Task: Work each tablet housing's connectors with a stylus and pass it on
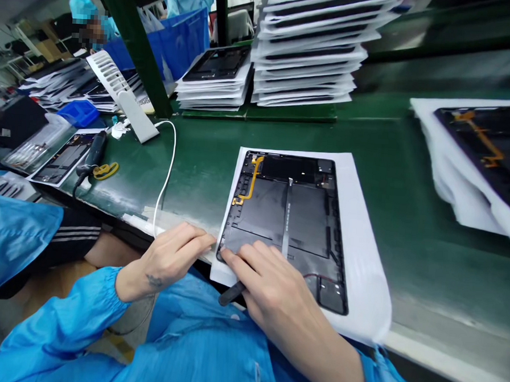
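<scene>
A tablet back housing lies open side up on a white sheet, with an orange flex cable along its left side and a grey ribbon down its middle. My left hand is closed, its fingertips pinched together at the housing's lower left corner; whatever they hold is too small to make out. Over the housing's lower edge lies my right hand, index finger reaching to that same corner. A black tool handle sticks out from under its curled fingers; the tool's tip is hidden.
Stacks of sheets and panels stand at the back. Another housing rests on sheets at right. A white fan-like device, its cable and a dark corded tool are at left. A co-worker's blue sleeve is close by.
</scene>
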`<action>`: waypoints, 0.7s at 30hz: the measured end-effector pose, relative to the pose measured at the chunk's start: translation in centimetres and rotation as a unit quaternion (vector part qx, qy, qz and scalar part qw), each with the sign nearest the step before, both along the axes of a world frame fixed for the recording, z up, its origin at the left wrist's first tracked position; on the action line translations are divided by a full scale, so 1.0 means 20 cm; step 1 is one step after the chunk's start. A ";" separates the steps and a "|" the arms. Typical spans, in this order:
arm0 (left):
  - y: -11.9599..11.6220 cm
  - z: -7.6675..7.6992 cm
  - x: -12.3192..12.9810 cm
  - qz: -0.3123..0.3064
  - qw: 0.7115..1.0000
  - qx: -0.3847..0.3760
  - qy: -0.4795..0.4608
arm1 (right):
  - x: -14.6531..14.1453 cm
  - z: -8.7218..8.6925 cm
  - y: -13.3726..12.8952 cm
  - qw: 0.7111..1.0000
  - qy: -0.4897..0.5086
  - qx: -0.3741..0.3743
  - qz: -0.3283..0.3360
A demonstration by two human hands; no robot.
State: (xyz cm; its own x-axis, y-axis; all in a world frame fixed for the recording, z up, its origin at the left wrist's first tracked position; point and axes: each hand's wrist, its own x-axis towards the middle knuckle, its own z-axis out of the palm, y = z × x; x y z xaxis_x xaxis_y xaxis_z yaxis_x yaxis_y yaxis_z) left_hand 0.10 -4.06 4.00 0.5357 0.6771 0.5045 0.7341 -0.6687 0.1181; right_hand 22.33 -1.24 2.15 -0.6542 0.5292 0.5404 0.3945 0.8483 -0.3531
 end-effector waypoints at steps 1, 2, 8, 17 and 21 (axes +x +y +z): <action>-0.01 -0.01 0.00 -0.003 1.000 0.010 -0.001 | 0.00 0.00 0.00 1.000 0.000 0.005 0.002; -0.02 -0.01 -0.01 -0.007 1.000 0.017 0.002 | 0.00 0.00 0.00 1.000 -0.003 0.010 0.003; -0.03 0.01 0.00 -0.020 0.997 0.033 0.060 | 0.00 0.00 0.00 1.000 -0.012 0.027 -0.006; -0.04 0.02 0.00 -0.028 0.991 0.056 0.120 | 0.00 0.00 -0.01 0.999 -0.018 0.046 -0.018; -0.04 0.01 0.00 -0.028 0.987 0.058 0.147 | 0.00 0.00 0.00 0.999 -0.008 0.037 -0.003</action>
